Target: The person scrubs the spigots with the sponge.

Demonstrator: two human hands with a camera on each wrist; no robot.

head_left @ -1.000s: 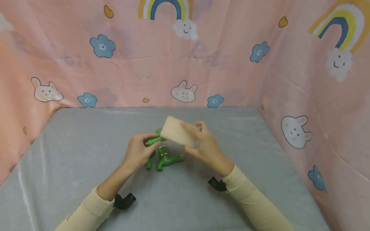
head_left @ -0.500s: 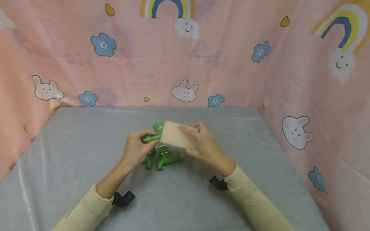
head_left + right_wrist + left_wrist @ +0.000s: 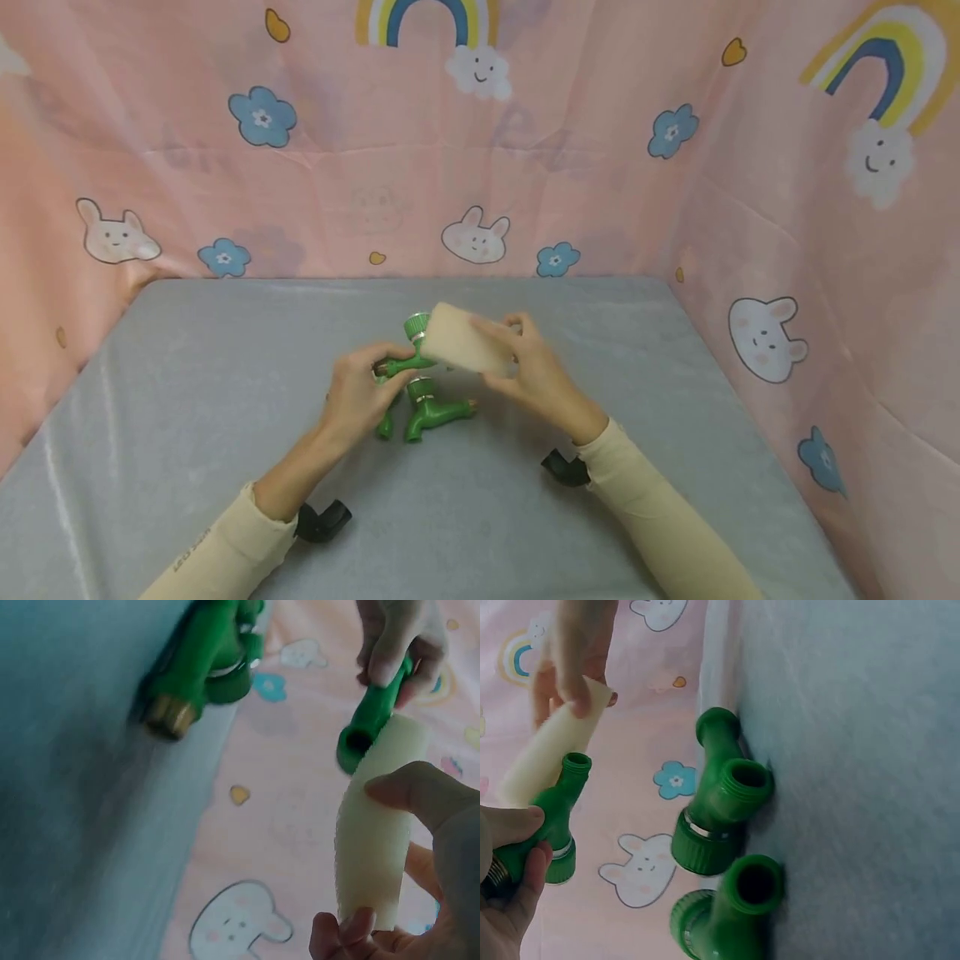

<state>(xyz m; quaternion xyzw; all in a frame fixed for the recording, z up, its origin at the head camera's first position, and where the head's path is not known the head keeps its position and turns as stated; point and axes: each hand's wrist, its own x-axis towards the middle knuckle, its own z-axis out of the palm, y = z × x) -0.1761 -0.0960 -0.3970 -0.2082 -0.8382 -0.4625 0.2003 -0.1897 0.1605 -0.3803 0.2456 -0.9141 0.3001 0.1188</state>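
Observation:
My left hand (image 3: pixel 362 393) pinches a green faucet (image 3: pixel 558 802) by its brass-threaded end, raised above the table. In my right hand (image 3: pixel 542 371) is a cream-coloured sponge (image 3: pixel 467 340), gripped between thumb and fingers. The sponge lies against the held faucet's side in the head view and covers part of it. Below the hands, a second green faucet (image 3: pixel 437 414) rests on the table, its brass end (image 3: pixel 169 718) pointing right. Another green faucet (image 3: pixel 754 900) lies to its left, partly hidden behind my left hand in the head view.
The grey cloth-covered table (image 3: pixel 480 517) spreads around the hands. Black curved wrist mounts (image 3: pixel 324 522) hang below both cuffs. A pink printed curtain (image 3: pixel 585 192) stands along the back and the sides.
The sponge has dipped and tilted back up along the held faucet while both hands keep their grip. The resting faucets have stayed in place.

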